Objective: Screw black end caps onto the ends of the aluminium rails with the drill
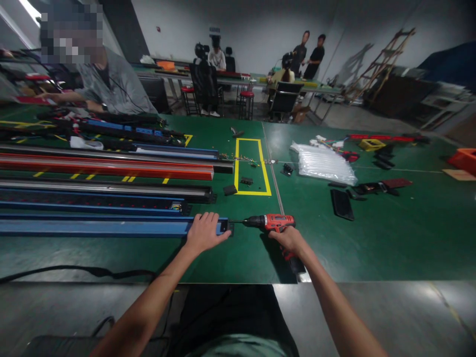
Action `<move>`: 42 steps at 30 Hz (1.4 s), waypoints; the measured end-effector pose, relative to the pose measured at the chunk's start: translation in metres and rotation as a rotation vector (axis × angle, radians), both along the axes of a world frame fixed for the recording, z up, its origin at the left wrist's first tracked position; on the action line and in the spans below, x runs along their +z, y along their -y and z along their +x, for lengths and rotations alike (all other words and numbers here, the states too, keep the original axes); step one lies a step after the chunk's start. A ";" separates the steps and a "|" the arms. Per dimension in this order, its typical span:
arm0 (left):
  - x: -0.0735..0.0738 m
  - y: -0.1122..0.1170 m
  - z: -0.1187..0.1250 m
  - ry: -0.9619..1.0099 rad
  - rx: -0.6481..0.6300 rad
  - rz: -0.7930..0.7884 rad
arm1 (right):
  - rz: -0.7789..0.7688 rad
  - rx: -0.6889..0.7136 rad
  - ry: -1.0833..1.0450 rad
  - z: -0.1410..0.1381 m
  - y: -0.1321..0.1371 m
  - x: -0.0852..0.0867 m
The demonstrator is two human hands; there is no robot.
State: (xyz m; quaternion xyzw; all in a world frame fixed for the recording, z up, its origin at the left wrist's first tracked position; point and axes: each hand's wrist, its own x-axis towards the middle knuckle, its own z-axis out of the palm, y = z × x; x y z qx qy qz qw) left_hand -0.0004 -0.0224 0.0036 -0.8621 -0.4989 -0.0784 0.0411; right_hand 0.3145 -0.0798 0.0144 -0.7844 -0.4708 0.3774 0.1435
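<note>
A long blue rail (104,228) lies along the near edge of the green table (390,238). My left hand (204,232) is closed over the rail's right end, fingers wrapped around it. My right hand (288,239) grips a red and black power drill (271,223) held level, its bit pointing left at the black end cap (225,226) of that rail. The bit tip sits right at the cap.
More blue, silver, black and red rails (111,171) lie in rows behind. A yellow taped rectangle (251,166) holds small parts. A clear plastic bag (324,164), black plates (342,204) and an orange bin (464,159) lie right. A person (107,82) works far left; others stand behind.
</note>
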 end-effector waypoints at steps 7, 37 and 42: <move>-0.001 0.001 0.000 0.009 0.002 0.004 | -0.006 0.002 0.021 0.003 0.000 -0.005; -0.002 0.000 0.000 0.043 0.009 -0.024 | -0.045 0.047 0.007 0.006 -0.001 -0.004; -0.001 0.000 0.001 0.023 0.026 -0.034 | -0.062 0.043 0.013 0.004 -0.001 -0.001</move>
